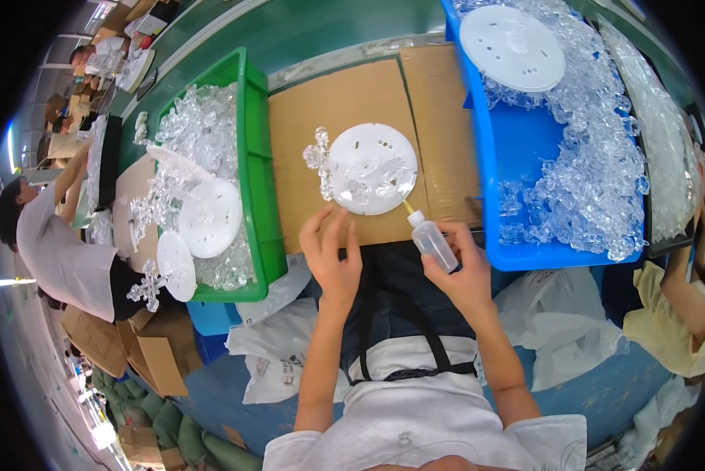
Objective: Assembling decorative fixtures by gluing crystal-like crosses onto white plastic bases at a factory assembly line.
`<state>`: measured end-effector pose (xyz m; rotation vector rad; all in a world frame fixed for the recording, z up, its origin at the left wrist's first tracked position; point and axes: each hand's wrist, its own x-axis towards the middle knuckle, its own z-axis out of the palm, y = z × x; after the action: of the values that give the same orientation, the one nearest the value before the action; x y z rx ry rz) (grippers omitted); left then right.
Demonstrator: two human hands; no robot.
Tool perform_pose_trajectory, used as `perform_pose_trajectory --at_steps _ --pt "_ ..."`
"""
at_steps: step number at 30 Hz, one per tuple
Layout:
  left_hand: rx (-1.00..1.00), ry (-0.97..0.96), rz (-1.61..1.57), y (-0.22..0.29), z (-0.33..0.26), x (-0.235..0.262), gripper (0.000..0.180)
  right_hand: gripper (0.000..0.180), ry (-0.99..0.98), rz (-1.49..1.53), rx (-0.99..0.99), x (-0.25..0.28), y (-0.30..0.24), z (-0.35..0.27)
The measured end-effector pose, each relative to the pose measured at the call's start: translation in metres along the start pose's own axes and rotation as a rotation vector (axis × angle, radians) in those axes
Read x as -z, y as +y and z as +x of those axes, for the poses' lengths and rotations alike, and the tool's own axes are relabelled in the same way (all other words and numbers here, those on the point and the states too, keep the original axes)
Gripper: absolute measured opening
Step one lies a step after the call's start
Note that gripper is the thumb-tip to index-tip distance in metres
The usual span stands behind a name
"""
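Note:
A white round disc (374, 157) with small holes lies on brown cardboard (305, 106) in front of me. Clear plastic pieces (319, 161) sit along its left edge, and more clear bits rest on its lower part. My right hand (461, 271) grips a translucent squeeze bottle (435, 243) with a thin yellow nozzle; the tip points at the disc's lower right edge. Whether the tip touches the disc I cannot tell. My left hand (333, 255) is just below the disc, fingers apart, with nothing seen in it.
At left, a green crate (256, 173) holds clear plastic pieces and white discs (211, 218). At right, a blue crate (525, 257) holds similar pieces and another disc (512, 47). Plastic bags (557, 314) hang below. Co-workers (70, 243) are at both sides.

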<state>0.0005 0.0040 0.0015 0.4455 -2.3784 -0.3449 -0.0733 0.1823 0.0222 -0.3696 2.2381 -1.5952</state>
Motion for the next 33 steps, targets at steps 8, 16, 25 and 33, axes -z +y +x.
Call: perform_pose_trajectory --at_steps 8,16,25,33 --pt "0.235 -0.055 -0.261 0.005 0.025 -0.004 0.039 0.039 -0.079 -0.007 0.067 -0.018 -0.004 0.000" --pt "0.345 -0.155 -0.354 0.004 0.037 -0.011 0.041 0.038 -0.038 -0.063 0.091 -0.030 -0.006 0.009" --pt "0.389 -0.164 -0.417 -0.001 0.036 -0.012 0.036 0.038 -0.058 -0.062 0.097 -0.029 -0.005 0.012" --pt "0.345 -0.135 -0.361 -0.001 0.041 -0.011 0.034 0.036 -0.057 -0.030 0.099 -0.028 -0.002 0.008"
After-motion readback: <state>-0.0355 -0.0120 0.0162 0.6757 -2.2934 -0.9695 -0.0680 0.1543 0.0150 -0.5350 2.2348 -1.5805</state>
